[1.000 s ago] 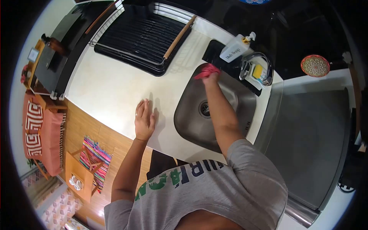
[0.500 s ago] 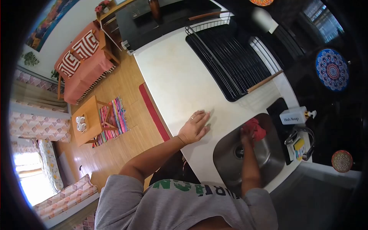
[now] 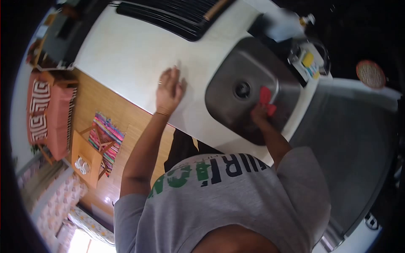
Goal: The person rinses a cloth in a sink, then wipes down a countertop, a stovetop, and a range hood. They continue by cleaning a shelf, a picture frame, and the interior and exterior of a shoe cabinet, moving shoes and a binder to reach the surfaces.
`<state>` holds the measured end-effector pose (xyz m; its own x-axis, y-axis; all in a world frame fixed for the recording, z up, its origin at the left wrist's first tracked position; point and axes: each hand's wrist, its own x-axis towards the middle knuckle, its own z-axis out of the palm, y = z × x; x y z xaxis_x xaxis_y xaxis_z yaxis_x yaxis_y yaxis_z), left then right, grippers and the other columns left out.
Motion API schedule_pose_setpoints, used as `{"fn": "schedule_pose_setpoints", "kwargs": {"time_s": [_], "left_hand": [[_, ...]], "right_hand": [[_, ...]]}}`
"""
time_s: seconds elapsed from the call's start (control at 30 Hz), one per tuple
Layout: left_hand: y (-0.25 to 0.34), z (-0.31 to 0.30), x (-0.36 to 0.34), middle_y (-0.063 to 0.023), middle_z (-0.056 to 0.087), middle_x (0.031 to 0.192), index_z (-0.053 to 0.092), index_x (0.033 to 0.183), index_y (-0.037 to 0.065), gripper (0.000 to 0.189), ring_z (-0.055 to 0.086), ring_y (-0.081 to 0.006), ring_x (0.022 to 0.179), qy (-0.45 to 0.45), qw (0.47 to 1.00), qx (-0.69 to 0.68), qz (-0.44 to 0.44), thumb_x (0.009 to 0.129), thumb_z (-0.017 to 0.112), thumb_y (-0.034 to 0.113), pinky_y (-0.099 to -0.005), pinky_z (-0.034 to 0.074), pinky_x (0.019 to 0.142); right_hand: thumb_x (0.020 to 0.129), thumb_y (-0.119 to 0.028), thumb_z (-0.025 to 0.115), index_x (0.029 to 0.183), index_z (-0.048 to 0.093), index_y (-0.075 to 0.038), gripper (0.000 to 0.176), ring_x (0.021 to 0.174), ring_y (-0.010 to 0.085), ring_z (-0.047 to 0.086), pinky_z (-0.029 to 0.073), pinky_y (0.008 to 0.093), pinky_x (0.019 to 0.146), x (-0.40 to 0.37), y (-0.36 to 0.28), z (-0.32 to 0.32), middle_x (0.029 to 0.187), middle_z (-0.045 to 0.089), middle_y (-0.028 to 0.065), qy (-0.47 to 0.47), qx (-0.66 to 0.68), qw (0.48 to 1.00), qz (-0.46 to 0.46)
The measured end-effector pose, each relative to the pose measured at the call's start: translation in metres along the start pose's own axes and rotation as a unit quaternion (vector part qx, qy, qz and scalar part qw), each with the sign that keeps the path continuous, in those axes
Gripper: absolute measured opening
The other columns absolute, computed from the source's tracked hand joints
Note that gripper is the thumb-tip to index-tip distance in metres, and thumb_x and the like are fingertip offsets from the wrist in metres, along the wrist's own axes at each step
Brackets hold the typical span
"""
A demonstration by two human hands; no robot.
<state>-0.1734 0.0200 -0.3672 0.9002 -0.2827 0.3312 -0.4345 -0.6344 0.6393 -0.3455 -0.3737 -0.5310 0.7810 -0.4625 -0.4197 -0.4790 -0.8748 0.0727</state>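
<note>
On the white countertop, my left hand rests with its fingers stretched out and nothing in it; a ring shows on one finger. My right hand is inside the steel sink, closed on a red cloth. Part of the cloth sticks out beyond the fingers, against the sink's bottom, to the right of the round drain.
A black dish rack stands on the counter at the top. Beyond the sink are a blurred white soap bottle, the faucet and a yellow sponge. A low wooden table and a sofa are at the left.
The view has turned and shifted towards the sink. My right hand has moved with the red cloth from the sink's far part to its right side. My left hand stays on the counter.
</note>
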Motion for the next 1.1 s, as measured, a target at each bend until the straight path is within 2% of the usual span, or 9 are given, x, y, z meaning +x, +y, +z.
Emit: {"fn": "schedule_pose_setpoints", "kwargs": {"time_s": [0.27,0.33,0.43,0.6,0.67,0.73,0.87,0.93,1.1], "left_hand": [[-0.005,0.002,0.002,-0.0184,0.053,0.113,0.043,0.127,0.002,0.05,0.045,-0.0371,0.113,-0.005,1.0,0.001,0.02,0.079,0.05,0.011,-0.0413,0.038,0.095],[-0.003,0.002,0.001,-0.0178,0.054,0.112,0.043,0.128,0.002,0.05,0.045,-0.0374,0.113,-0.009,1.0,-0.003,0.017,0.079,0.05,0.011,-0.0415,0.038,0.095],[0.0,0.001,0.002,-0.0166,0.054,0.112,0.046,0.126,0.002,0.047,0.046,-0.0372,0.111,-0.001,1.0,-0.023,0.006,0.079,0.05,0.01,-0.0418,0.037,0.095],[0.053,0.015,0.017,-0.0151,0.056,0.114,0.052,0.121,0.002,0.043,0.048,-0.0312,0.11,-0.07,0.989,-0.095,0.09,0.078,0.053,0.006,-0.0371,0.038,0.094],[0.101,0.041,0.034,-0.015,0.055,0.115,0.048,0.125,0.006,0.054,0.05,-0.0324,0.108,-0.14,0.962,-0.192,0.135,0.072,0.06,0.003,-0.0376,0.038,0.094],[0.127,0.075,0.048,-0.0167,0.056,0.112,0.041,0.131,0.009,0.063,0.053,-0.0338,0.102,-0.194,0.952,-0.206,0.113,0.071,0.061,0.006,-0.037,0.043,0.089],[0.154,0.111,0.074,-0.0208,0.055,0.113,0.05,0.124,0.009,0.053,0.056,-0.036,0.098,-0.259,0.958,-0.104,0.068,0.073,0.063,0.018,-0.0387,0.046,0.084],[0.18,0.11,0.095,-0.022,0.055,0.112,0.055,0.117,0.007,0.045,0.056,-0.0366,0.098,-0.325,0.942,-0.077,0.024,0.075,0.063,0.023,-0.0393,0.046,0.083],[0.197,0.164,0.118,-0.0227,0.061,0.098,0.066,0.093,0.002,0.04,0.058,-0.0369,0.094,-0.342,0.936,0.008,-0.081,0.082,0.055,0.039,-0.0402,0.046,0.083]], "right_hand": [[0.089,-0.013,0.036,0.11,0.052,0.002,0.03,0.094,0.0262,0.055,0.044,0.0343,0.083,-0.031,-0.135,0.009,0.104,0.058,0.0155,-0.274,0.364,0.884,0.109],[0.091,-0.015,0.039,0.106,0.055,-0.002,0.026,0.092,0.0222,0.054,0.043,0.0349,0.082,-0.04,-0.174,-0.036,0.098,0.06,0.0131,-0.158,0.277,0.941,-0.112],[0.09,-0.022,0.046,0.103,0.057,-0.003,0.025,0.095,0.023,0.054,0.043,0.037,0.08,-0.008,-0.191,-0.044,0.096,0.061,0.0148,-0.226,0.537,0.805,-0.111],[0.084,-0.028,0.055,0.091,0.063,-0.003,0.027,0.084,0.0373,0.057,0.045,0.0373,0.076,-0.029,-0.14,-0.176,0.085,0.061,0.0201,0.095,0.293,0.919,-0.248],[0.087,-0.033,0.054,0.088,0.064,-0.002,0.033,0.07,0.0288,0.058,0.045,0.0344,0.069,-0.038,-0.122,-0.206,0.078,0.062,0.0151,0.104,0.301,0.914,-0.251],[0.086,-0.044,0.053,0.086,0.064,-0.001,0.044,0.065,0.0185,0.056,0.044,0.0301,0.062,-0.053,-0.109,-0.241,0.069,0.057,0.0063,-0.118,0.604,0.759,-0.212],[0.087,-0.046,0.052,0.092,0.061,-0.005,0.042,0.068,0.0133,0.055,0.044,0.0289,0.059,-0.007,-0.054,-0.262,0.075,0.059,0.0034,-0.004,0.564,0.824,-0.052],[0.085,-0.048,0.053,0.087,0.059,-0.005,0.044,0.06,0.0109,0.053,0.043,0.0267,0.054,0.03,-0.034,-0.258,0.07,0.058,0.0023,0.087,0.667,0.726,0.143],[0.087,-0.04,0.055,0.078,0.056,-0.005,0.036,0.046,0.0084,0.045,0.037,0.0236,0.042,0.076,-0.022,-0.258,0.06,0.052,0.0011,0.033,0.772,0.634,0.035]]}}
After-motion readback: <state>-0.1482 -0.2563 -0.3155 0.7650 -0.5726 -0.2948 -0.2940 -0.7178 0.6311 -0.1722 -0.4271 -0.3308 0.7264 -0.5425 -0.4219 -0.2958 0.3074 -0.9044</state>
